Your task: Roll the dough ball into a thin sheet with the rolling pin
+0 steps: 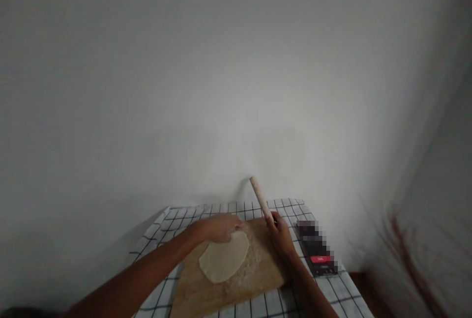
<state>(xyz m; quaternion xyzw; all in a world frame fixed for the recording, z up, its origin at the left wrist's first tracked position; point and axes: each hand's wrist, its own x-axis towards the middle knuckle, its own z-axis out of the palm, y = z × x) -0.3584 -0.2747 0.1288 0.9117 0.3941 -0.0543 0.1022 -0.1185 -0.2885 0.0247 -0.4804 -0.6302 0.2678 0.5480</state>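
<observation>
A flat, rounded sheet of dough (224,261) lies on a wooden board (199,303), with flour scattered to its right. My left hand (221,227) reaches over the dough's far edge, its fingers closed at that rim; the fingertips are partly hidden. In my right hand (279,234), at the board's right side, is a wooden rolling pin (260,196). The fingers wrap round its lower end, and the pin tilts up and to the left, away from the dough.
A checked cloth (258,305) covers the table under the board. To the right of my right arm lies a dark, flat object (319,254) with a red band, partly blurred out. A pale wall (236,87) rises behind the table; reddish twigs (405,259) stand at the right.
</observation>
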